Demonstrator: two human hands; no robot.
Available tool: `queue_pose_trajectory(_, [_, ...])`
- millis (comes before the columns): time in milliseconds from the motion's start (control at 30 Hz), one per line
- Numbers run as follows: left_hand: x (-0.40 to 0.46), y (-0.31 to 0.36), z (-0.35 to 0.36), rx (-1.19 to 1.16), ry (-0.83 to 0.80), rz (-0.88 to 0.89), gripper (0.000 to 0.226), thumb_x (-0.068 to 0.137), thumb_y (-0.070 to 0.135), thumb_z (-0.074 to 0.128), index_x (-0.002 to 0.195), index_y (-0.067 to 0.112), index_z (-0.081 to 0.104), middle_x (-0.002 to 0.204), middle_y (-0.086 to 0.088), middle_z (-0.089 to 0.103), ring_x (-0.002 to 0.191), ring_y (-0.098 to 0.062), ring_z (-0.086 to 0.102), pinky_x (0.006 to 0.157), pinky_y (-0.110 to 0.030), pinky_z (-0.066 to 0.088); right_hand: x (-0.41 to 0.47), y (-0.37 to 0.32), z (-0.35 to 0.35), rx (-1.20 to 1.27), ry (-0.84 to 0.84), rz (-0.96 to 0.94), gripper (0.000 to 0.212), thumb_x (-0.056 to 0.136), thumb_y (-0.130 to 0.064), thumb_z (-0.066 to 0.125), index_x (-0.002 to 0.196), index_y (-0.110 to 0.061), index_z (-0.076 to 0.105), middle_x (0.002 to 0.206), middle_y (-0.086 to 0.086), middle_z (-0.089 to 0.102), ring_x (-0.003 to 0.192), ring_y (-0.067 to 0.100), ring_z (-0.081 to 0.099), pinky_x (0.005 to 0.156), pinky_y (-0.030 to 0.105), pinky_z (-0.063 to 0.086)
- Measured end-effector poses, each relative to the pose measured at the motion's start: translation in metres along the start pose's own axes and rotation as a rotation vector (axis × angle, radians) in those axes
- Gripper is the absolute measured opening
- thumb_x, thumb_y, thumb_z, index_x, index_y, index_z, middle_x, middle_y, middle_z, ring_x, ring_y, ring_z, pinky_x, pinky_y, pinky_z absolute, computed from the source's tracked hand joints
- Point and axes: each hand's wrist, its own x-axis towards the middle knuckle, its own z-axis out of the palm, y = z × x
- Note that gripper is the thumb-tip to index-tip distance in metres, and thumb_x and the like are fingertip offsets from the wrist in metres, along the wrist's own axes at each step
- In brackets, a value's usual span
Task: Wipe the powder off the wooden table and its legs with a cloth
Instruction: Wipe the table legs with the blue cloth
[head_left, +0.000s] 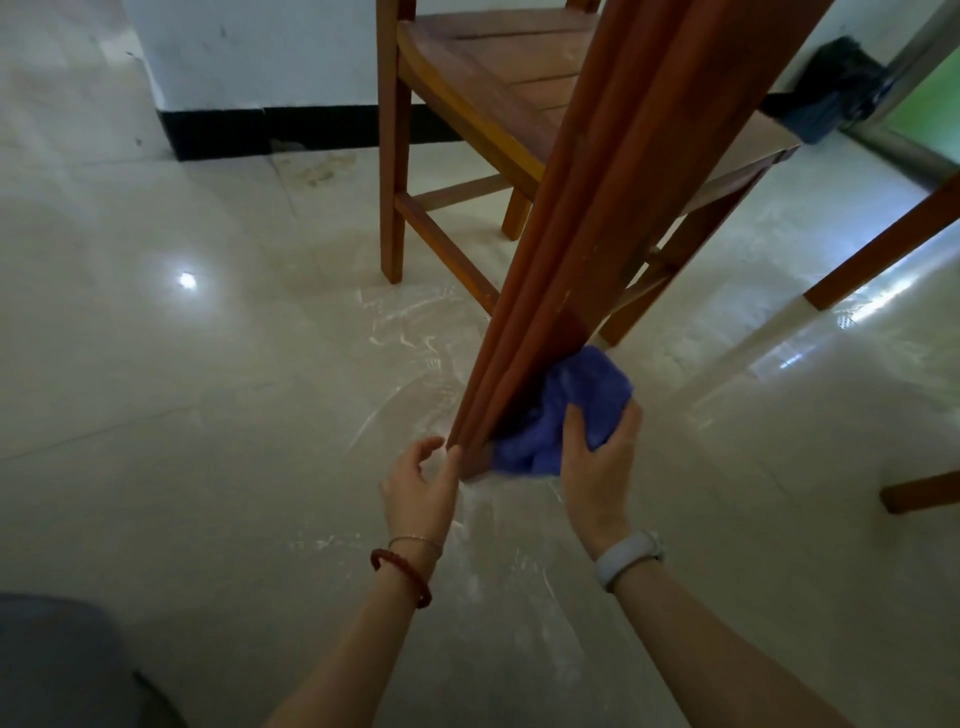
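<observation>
Because the blue cloth (566, 415) looks soft and light, the right hand (597, 467) bunches it against the desk leg (524, 332) near the floor, while the left hand (421, 483) rests open beside the leg's foot.

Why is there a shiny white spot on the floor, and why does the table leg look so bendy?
Head view: the spot is light glaring off glossy tiles; the wide-angle lens stretches the table leg; the dark bundle at top right is blurry.
</observation>
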Motion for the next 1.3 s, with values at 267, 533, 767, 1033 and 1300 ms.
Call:
queue_pose_trajectory(267, [0.000, -0.014, -0.018, -0.066, 0.048, -0.143, 0.029, 0.089, 0.021, 0.055, 0.114, 0.009, 0.052, 0.120, -0.012, 0.051, 0.107, -0.024, 0.050, 0.085, -0.032, 0.041, -0.026, 0.055, 0.036, -0.246, -0.445, 0.498, 0.045, 0.087, -0.004, 0.052, 0.131, -0.007, 0.038, 0.124, 0.011, 0.053, 0.110, 0.028, 0.053, 0.086, 0.025, 0.041])
queue_pose_trajectory(533, [-0.007, 0.005, -0.020, -0.053, 0.011, -0.076, 0.032, 0.089, 0.022, 0.054, 0.118, 0.009, 0.050, 0.121, -0.012, 0.052, 0.099, -0.018, 0.050, 0.081, -0.029, 0.041, -0.011, -0.004, 0.024, 0.056, 0.008, -0.248, 0.029, 0.079, -0.008, 0.055, 0.102, -0.014, 0.039, 0.095, -0.005, 0.048, 0.088, -0.005, 0.051, 0.080, 0.003, 0.038])
queue_pose_trajectory(767, [-0.012, 0.012, -0.020, -0.229, -0.256, -0.332, 0.028, 0.091, 0.028, 0.050, 0.116, 0.016, 0.049, 0.116, -0.009, 0.054, 0.093, -0.019, 0.053, 0.082, -0.035, 0.047, -0.026, 0.036, 0.014, -0.282, -0.633, 0.078, 0.028, 0.080, 0.004, 0.053, 0.096, -0.019, 0.045, 0.082, -0.004, 0.053, 0.074, 0.001, 0.051, 0.066, 0.005, 0.040])
queue_pose_trajectory(1033, [-0.008, 0.044, -0.029, -0.712, -0.475, -0.532, 0.047, 0.082, 0.051, 0.051, 0.106, 0.012, 0.059, 0.105, -0.012, 0.064, 0.097, -0.027, 0.060, 0.085, -0.044, 0.048, -0.028, -0.021, 0.016, -0.165, -0.721, -0.073, 0.029, 0.087, -0.014, 0.059, 0.107, -0.025, 0.041, 0.096, -0.015, 0.051, 0.085, -0.006, 0.054, 0.079, 0.010, 0.043])
queue_pose_trajectory(1300, [0.020, 0.116, -0.041, -0.703, 0.191, -0.040, 0.054, 0.082, 0.017, 0.064, 0.127, 0.011, 0.034, 0.119, -0.006, 0.047, 0.100, -0.018, 0.055, 0.071, -0.023, 0.048, -0.003, -0.069, -0.017, -0.230, -0.185, -0.645, 0.035, 0.089, -0.029, 0.040, 0.123, -0.023, 0.041, 0.125, 0.006, 0.047, 0.114, 0.012, 0.045, 0.093, 0.022, 0.042])
